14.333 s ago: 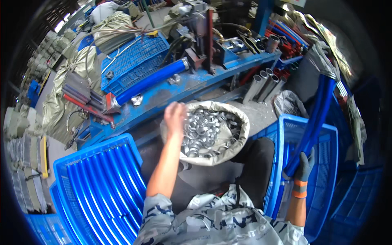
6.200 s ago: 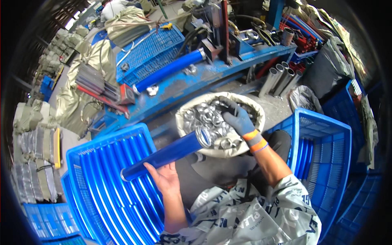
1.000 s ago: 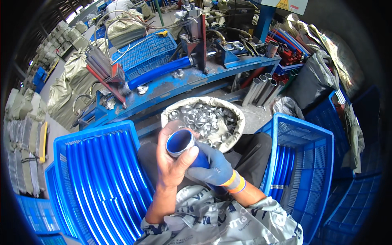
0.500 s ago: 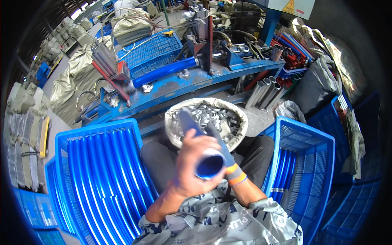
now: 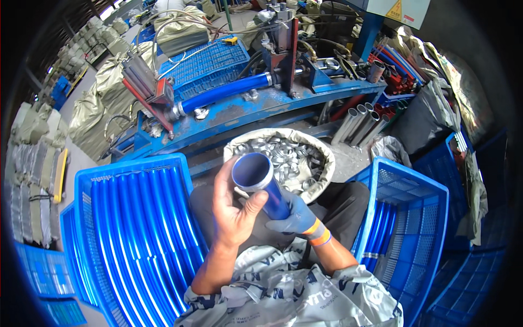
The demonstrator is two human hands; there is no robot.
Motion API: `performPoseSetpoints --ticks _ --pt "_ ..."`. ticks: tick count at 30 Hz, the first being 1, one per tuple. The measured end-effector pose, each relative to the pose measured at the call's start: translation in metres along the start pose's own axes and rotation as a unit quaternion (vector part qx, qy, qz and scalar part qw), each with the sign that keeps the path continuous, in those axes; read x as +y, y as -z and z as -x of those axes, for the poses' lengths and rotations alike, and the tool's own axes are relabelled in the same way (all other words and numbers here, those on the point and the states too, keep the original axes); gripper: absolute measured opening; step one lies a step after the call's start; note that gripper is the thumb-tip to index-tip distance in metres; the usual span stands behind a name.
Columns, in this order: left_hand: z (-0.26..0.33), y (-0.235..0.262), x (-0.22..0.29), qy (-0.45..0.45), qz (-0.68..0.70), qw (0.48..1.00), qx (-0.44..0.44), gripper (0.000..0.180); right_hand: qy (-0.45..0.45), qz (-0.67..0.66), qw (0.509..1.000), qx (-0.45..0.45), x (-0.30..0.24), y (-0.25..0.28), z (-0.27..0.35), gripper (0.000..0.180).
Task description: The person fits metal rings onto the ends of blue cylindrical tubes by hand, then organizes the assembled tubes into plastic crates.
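A short blue metal tube (image 5: 277, 203) slants up between my hands, its open, silver-rimmed upper end facing me. My bare left hand (image 5: 231, 215) clasps that end, thumb on the near side and fingers along the left. Around the tube's lower part wraps my right hand (image 5: 297, 215), in a dark glove with an orange cuff. Just beyond lies a round, cloth-lined container (image 5: 325, 182) full of loose silver metal rings (image 5: 286, 158). The tube's lower end is hidden behind the right hand.
On my left stands a blue crate (image 5: 131, 162) packed with long shiny blue tubes (image 5: 144, 229). Another blue crate (image 5: 411, 177) on my right holds several tubes. Ahead, a blue workbench (image 5: 229, 117) carries a clamped blue tube (image 5: 226, 94); bare metal pipes (image 5: 357, 122) stand beneath it.
The tube has swung round: its open end, earlier low and toward me, now points up at the left. My left hand has shifted left to that end, while the right grips lower.
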State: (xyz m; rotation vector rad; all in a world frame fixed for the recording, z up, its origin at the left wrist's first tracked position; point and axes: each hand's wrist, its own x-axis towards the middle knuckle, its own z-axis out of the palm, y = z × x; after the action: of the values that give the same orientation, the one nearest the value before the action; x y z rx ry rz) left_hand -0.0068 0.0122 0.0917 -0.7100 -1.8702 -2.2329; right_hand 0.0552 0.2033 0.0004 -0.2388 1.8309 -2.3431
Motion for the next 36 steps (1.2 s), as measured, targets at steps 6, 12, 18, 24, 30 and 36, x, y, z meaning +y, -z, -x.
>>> performPoseSetpoints --ticks 6,12,18,24,30,36 --pt "0.010 0.004 0.002 0.026 0.045 0.998 -0.025 0.096 -0.037 -0.049 0.998 -0.003 0.009 -0.003 -0.009 0.096" --pt "0.012 0.004 0.000 0.021 0.006 1.000 -0.004 0.095 -0.040 -0.088 0.995 -0.024 0.007 -0.007 -0.003 0.095" --pt "0.010 0.012 -0.011 0.016 -0.008 0.999 0.048 0.079 -0.064 -0.036 0.996 -0.042 0.001 -0.008 0.002 0.059" --pt "0.009 0.018 -0.015 0.025 -0.001 0.996 0.082 0.072 -0.090 -0.085 0.991 -0.048 -0.007 -0.013 0.003 0.060" --pt "0.008 0.029 -0.018 0.045 0.006 0.994 0.095 0.075 -0.101 -0.066 0.991 -0.052 -0.009 -0.016 0.001 0.069" --pt "0.007 0.028 -0.015 0.097 0.063 0.991 0.060 0.098 -0.051 0.015 0.998 0.031 0.003 -0.030 -0.013 0.093"
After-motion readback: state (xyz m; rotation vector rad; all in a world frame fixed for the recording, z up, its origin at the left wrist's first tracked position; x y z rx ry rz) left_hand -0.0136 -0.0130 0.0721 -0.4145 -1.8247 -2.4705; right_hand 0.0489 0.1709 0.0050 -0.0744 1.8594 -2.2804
